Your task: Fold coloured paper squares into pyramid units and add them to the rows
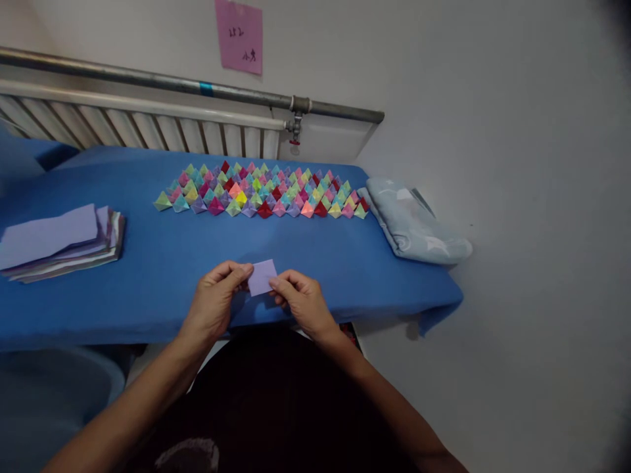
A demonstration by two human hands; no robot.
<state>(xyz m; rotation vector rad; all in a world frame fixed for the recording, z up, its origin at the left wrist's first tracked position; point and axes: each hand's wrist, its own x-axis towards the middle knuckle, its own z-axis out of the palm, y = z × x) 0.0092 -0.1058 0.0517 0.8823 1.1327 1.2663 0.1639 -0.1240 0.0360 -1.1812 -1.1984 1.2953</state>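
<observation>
A small purple sheet of paper [261,278], looking folded to a rectangle, is held above the front part of the blue-covered table. My left hand [219,292] pinches its left edge between thumb and fingers. On the lower right side, my right hand [302,297] grips it the same way, thumb on top. Beyond both hands stand rows of small folded paper pieces [263,209] in red, pink, green, yellow, blue and purple. At the left lies a stack of paper sheets [54,235], purple on top.
The blue tablecloth [162,263] hangs over the table's front edge. A folded pale blue cloth [419,226] lies at the right end, against the wall. Behind the table are a white radiator [192,136] and a metal pipe [148,80]. A pink note [240,38] is on the wall.
</observation>
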